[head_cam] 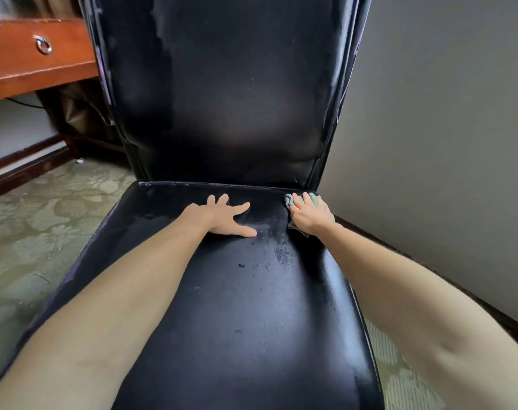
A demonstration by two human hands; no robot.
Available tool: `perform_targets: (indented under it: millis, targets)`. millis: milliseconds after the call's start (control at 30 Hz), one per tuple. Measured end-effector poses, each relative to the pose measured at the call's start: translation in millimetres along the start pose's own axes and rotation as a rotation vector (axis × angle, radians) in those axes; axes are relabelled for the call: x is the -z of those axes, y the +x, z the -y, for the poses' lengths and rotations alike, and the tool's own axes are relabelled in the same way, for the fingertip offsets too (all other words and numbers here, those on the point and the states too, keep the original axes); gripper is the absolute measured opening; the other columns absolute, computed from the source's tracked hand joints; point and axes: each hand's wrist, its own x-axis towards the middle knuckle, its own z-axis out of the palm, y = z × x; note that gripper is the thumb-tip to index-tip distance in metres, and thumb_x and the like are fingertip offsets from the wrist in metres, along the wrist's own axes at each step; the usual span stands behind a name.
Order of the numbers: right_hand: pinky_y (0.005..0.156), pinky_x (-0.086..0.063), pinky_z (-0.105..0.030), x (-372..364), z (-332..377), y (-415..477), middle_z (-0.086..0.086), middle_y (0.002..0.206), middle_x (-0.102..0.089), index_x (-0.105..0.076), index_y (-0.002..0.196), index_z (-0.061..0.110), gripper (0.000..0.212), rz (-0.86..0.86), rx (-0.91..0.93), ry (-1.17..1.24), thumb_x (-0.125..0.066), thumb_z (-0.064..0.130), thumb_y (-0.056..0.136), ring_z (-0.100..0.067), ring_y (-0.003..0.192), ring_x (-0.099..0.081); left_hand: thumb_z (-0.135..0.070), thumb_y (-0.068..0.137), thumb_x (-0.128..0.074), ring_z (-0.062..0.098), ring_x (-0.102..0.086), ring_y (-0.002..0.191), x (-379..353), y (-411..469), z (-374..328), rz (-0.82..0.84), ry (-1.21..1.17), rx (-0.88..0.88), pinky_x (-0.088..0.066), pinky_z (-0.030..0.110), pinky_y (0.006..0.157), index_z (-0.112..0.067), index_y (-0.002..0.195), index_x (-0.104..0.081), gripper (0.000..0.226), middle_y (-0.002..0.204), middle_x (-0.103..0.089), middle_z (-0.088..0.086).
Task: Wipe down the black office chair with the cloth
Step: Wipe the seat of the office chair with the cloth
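Observation:
The black office chair fills the middle of the view, its glossy seat toward me and its tall backrest rising behind. My left hand lies flat on the rear middle of the seat with fingers spread. At the seat's back right corner my right hand presses a small green cloth against the leather; most of the cloth is hidden under the palm. Damp streaks and small dark specks show on the seat between and in front of my hands.
A reddish wooden desk with a ring-pull drawer stands at the upper left. A grey wall with a dark skirting board runs close along the chair's right side. Patterned green carpet covers the floor on the left.

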Motion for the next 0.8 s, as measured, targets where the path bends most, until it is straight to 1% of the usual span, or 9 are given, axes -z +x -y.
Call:
perform_targets:
  millis: [133,233,267,333,433,467,533,667,800]
  targets:
    - [0.121,0.000,-0.044,-1,7,12,-0.006,0.162,0.005,0.000,0.154,0.022,0.055,-0.024,-0.072,0.126,-0.016,0.039,0.104,-0.033,0.148,0.004,-0.087,0.068,-0.052,0.030,0.004,0.149,14,-3,18,0.043,-0.007,-0.064,-0.014,0.065,0.113,-0.061,0.145,-0.005,0.094,0.164,0.003,-0.006]
    - [0.120,-0.003,-0.049,-3,5,20,-0.012,0.161,0.008,0.001,0.153,0.020,0.060,-0.097,-0.069,0.119,-0.018,0.044,0.102,-0.039,0.147,0.005,-0.088,0.063,-0.055,0.030,0.000,0.149,19,-1,35,0.033,-0.029,-0.075,-0.015,0.065,0.113,-0.061,0.145,-0.011,0.097,0.164,-0.001,-0.008]
    - [0.119,-0.002,-0.052,-4,3,23,-0.014,0.161,0.006,-0.004,0.153,0.018,0.059,-0.115,-0.047,0.078,-0.017,0.043,0.102,-0.040,0.146,0.005,-0.094,0.057,-0.051,0.030,0.001,0.150,19,0,40,0.022,-0.015,-0.055,-0.014,0.066,0.113,-0.063,0.144,-0.009,0.102,0.164,0.001,-0.008]
    - [0.118,-0.005,-0.052,-3,4,26,-0.018,0.158,-0.009,-0.022,0.148,0.015,0.054,-0.090,0.003,-0.002,-0.012,0.038,0.100,-0.040,0.145,-0.004,-0.100,0.048,-0.043,0.031,0.007,0.150,14,1,48,0.007,-0.003,-0.006,-0.013,0.066,0.113,-0.066,0.141,-0.003,0.107,0.164,0.008,-0.005]
    - [0.116,-0.010,-0.052,-7,12,37,-0.016,0.149,-0.030,-0.035,0.139,0.015,0.071,-0.052,0.039,-0.073,0.000,0.038,0.082,-0.036,0.141,-0.019,-0.091,0.066,-0.048,0.028,0.014,0.149,9,0,52,0.006,-0.033,-0.021,-0.008,0.064,0.112,-0.063,0.144,-0.002,0.095,0.163,0.012,-0.001]
    - [0.116,-0.010,-0.053,-9,14,45,-0.015,0.148,-0.032,-0.037,0.139,0.014,0.070,-0.043,0.036,-0.081,-0.004,0.037,0.081,-0.034,0.139,-0.022,-0.089,0.069,-0.049,0.028,0.014,0.149,9,0,52,0.004,-0.035,-0.027,-0.007,0.064,0.113,-0.062,0.145,-0.002,0.093,0.163,0.012,-0.001]
    - [0.115,-0.010,-0.053,-7,25,54,-0.013,0.146,-0.034,-0.040,0.137,0.011,0.057,-0.032,0.069,-0.064,-0.014,0.030,0.090,-0.031,0.138,-0.025,-0.088,0.069,-0.048,0.029,0.014,0.149,7,0,52,0.002,-0.035,-0.023,-0.006,0.064,0.112,-0.062,0.145,-0.001,0.093,0.163,0.012,-0.001]
    - [0.117,-0.008,-0.046,0,58,64,-0.010,0.147,-0.035,-0.038,0.137,0.008,0.042,-0.056,0.199,-0.025,-0.023,0.018,0.098,-0.028,0.139,-0.025,-0.090,0.067,-0.047,0.029,0.015,0.149,6,0,56,0.012,-0.055,0.003,-0.005,0.064,0.112,-0.063,0.144,-0.001,0.094,0.163,0.012,-0.002]
    - [0.120,-0.002,-0.042,4,103,75,-0.001,0.162,-0.010,-0.016,0.153,0.020,0.050,0.074,0.355,0.001,-0.020,0.028,0.104,-0.032,0.148,-0.002,-0.090,0.069,-0.046,0.029,0.017,0.148,4,-5,54,0.014,-0.063,0.035,-0.005,0.066,0.111,-0.060,0.145,0.001,0.094,0.163,0.014,0.000]
